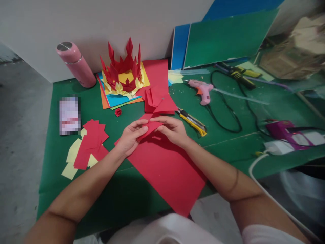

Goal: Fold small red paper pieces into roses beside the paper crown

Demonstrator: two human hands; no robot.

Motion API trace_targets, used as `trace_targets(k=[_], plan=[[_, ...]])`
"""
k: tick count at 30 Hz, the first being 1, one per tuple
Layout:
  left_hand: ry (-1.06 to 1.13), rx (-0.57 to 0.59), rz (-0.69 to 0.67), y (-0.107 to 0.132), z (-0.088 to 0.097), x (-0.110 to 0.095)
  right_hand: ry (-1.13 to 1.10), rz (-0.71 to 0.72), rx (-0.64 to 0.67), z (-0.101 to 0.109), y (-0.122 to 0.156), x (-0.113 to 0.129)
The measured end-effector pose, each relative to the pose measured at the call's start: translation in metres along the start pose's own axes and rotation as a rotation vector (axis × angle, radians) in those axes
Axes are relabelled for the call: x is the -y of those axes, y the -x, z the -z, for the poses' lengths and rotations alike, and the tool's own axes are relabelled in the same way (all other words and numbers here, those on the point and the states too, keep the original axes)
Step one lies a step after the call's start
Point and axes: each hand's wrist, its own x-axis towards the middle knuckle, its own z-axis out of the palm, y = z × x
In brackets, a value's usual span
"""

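Fingers (142,130) of the L hand (130,136) are pinching the left end of a sm. red paper piece (152,127) nr. ctr. of the frame, while the R hand (175,131) is gripping its right end btwn. thumb & index finger. Both sets of fingertips are almost meeting at its top edge; its exact folds are showing too small to make out.

Under the hands, a lg. red sheet (165,169) is stretching toward bottom ctr. on a green tabletop (132,196). Just above them, a pile of folded red pieces (162,103) is lying nr. a yellow cutter (195,125).

Upper left of ctr., a red paper crown (114,69) w/ pale-yellow trim is sitting on a stack of coloured sheets (118,100). A sm. red rose (118,112) is lying just below. Upper left, a pink bottle (80,67) is standing above a pixelated rectangular item (69,116); red & yellow paper scraps (88,144) are overlapping at mid-left.

Upper right of ctr., a pink glue gun (202,89) is lying on its side; a purple box (280,132) is sitting at far right, w/ a green board (231,42) leaning up top.
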Motion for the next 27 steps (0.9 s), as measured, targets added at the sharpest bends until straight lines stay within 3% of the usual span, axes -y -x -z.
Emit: trace_targets(k=[11, 14, 18, 27], plan=[[0.026, -0.035, 0.022, 0.002, -0.005, -0.003, 0.045, 0.046, 0.052, 0.001, -0.001, 0.001], [-0.034, -0.068, -0.068, 0.000, -0.004, 0.001, 0.066, 0.043, 0.054, -0.001, 0.000, 0.003], [-0.198, -0.103, -0.293, 0.001, -0.002, 0.006, 0.164, 0.032, 0.010, -0.005, 0.001, 0.004], [-0.348, -0.091, -0.339, 0.003, -0.003, 0.008, 0.376, 0.171, -0.136, -0.015, 0.007, 0.007]])
